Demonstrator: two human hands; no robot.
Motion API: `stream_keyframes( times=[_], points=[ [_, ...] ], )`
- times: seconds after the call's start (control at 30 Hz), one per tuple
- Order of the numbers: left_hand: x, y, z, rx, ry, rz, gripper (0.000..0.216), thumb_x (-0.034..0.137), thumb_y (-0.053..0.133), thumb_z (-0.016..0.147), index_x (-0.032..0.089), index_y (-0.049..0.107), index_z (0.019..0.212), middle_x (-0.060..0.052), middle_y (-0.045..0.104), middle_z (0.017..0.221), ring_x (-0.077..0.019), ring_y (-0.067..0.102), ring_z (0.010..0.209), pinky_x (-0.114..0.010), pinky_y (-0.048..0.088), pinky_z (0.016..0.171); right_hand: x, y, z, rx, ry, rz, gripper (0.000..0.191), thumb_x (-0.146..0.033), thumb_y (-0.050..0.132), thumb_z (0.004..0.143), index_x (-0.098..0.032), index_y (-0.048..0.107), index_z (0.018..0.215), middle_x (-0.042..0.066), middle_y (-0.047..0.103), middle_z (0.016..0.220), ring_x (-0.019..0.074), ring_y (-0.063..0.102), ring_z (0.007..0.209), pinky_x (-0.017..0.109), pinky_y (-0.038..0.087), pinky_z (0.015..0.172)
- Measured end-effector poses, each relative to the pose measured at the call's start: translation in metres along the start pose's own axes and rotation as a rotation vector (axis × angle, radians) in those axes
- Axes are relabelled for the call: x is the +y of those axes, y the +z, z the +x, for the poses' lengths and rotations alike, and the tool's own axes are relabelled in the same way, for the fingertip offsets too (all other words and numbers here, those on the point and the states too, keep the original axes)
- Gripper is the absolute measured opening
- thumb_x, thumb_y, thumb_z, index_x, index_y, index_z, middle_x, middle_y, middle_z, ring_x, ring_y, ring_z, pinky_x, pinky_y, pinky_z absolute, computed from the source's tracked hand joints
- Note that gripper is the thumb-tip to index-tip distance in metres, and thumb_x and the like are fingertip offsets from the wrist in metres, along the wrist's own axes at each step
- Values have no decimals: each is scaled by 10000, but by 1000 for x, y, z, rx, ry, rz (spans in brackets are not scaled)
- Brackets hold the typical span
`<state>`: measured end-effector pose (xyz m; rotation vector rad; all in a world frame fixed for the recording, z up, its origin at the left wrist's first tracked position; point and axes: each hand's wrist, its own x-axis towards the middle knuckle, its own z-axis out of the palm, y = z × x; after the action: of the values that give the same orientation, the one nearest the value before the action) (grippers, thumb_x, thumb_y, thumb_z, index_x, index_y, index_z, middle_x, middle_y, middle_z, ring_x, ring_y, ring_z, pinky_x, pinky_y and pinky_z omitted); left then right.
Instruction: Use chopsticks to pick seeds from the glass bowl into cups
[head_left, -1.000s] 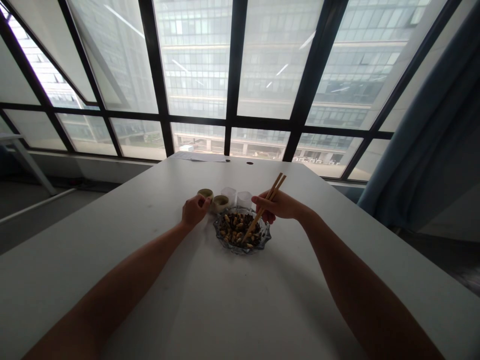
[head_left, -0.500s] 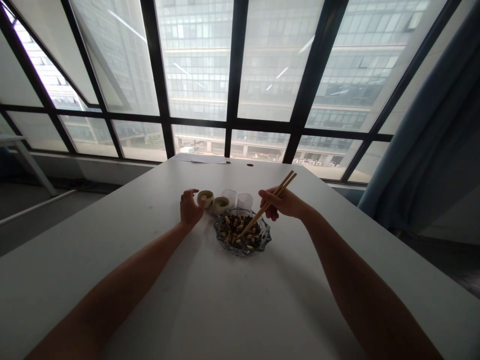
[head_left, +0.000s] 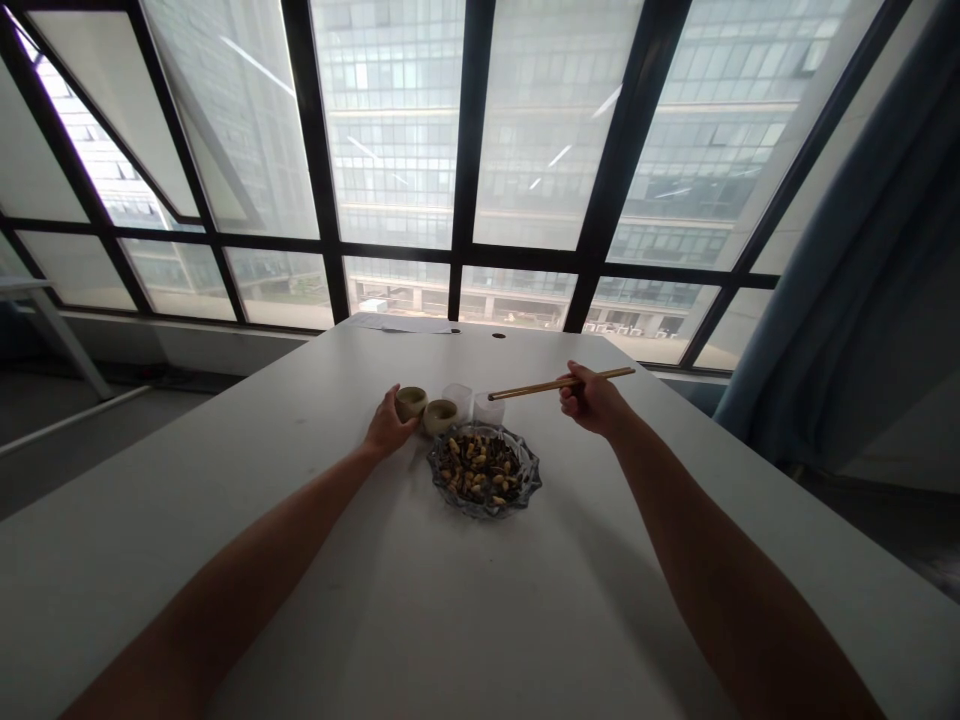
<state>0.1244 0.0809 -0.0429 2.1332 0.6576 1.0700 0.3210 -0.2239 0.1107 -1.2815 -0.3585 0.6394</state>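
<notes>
My left hand (head_left: pixel 388 425) curls round the side of a small greenish-tan cup (head_left: pixel 411 403), thumb in front and fingers behind. Touching or nearly touching it is a second cup (head_left: pixel 440 417) of the same kind. My right hand (head_left: pixel 592 400) grips a pair of wooden chopsticks (head_left: pixel 555 386), held almost level. Their tips are over the right one of two clear plastic cups (head_left: pixel 489 410); whether they pinch anything is too small to tell. Just in front stands a scalloped glass bowl (head_left: pixel 531 478) holding a mix of pale, peanut-like pieces (head_left: pixel 478 462) and dark, thin bits.
The other clear cup (head_left: pixel 457 400) stands behind the tan cups. White paper (head_left: pixel 412 325) lies at the far edge of the white table (head_left: pixel 450 620). Windows (head_left: pixel 397 150) rise beyond, and a blue curtain (head_left: pixel 810 300) hangs at the right.
My right hand has lifted the chopsticks out of the glass bowl and turned them nearly level, tips toward the clear cup. My left hand has closed in on the left tan cup.
</notes>
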Motion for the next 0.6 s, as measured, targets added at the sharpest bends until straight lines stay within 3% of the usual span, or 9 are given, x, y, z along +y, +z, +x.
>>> stream_keyframes(
  times=[0.17, 0.23, 0.3, 0.4, 0.47, 0.6],
  points=[
    [0, 1, 1, 4, -1, 21, 879, 339, 814, 677, 161, 432, 1448, -193, 531, 1469, -350, 492, 1382, -497, 375, 1172, 0, 2, 2, -16, -22, -25, 416, -415, 503, 1007, -187, 513, 660, -12, 496, 457, 73, 390, 333, 195, 352, 325],
    [1, 1, 2, 17, -4, 55, 870, 350, 825, 666, 135, 460, 1426, -214, 538, 1452, -359, 491, 1379, -490, 372, 1173, 0, 5, -1, 7, -131, -74, 471, -535, 554, 962, -193, 515, 641, -2, 511, 450, 82, 413, 335, 210, 364, 324],
    [2, 0, 3, 31, -8, 88, 858, 375, 834, 650, 109, 495, 1392, -231, 559, 1414, -363, 512, 1353, -475, 384, 1163, 0, 11, -9, 32, -334, -164, 535, -656, 592, 895, -192, 545, 633, 14, 543, 451, 97, 456, 344, 225, 387, 331],
    [4, -2, 3, 59, -15, 105, 819, 402, 842, 619, 110, 554, 1328, -219, 599, 1345, -353, 554, 1299, -449, 414, 1133, -1, 19, -27, -36, -636, -390, 594, -762, 642, 785, -182, 621, 661, 36, 605, 486, 120, 525, 366, 247, 435, 357],
    [5, -3, 2, 77, -21, 103, 789, 410, 843, 604, 124, 581, 1292, -203, 607, 1322, -346, 564, 1281, -440, 423, 1120, -2, 24, -38, -106, -717, -505, 622, -794, 630, 765, -178, 647, 677, 45, 628, 506, 132, 553, 377, 257, 448, 364],
    [8, -3, 1, 98, -45, 112, 771, 411, 852, 571, 112, 605, 1237, -202, 604, 1279, -351, 567, 1256, -440, 435, 1100, -6, 28, -47, -148, -728, -574, 645, -821, 592, 764, -185, 649, 681, 49, 639, 510, 144, 567, 385, 271, 457, 371]
  ],
)
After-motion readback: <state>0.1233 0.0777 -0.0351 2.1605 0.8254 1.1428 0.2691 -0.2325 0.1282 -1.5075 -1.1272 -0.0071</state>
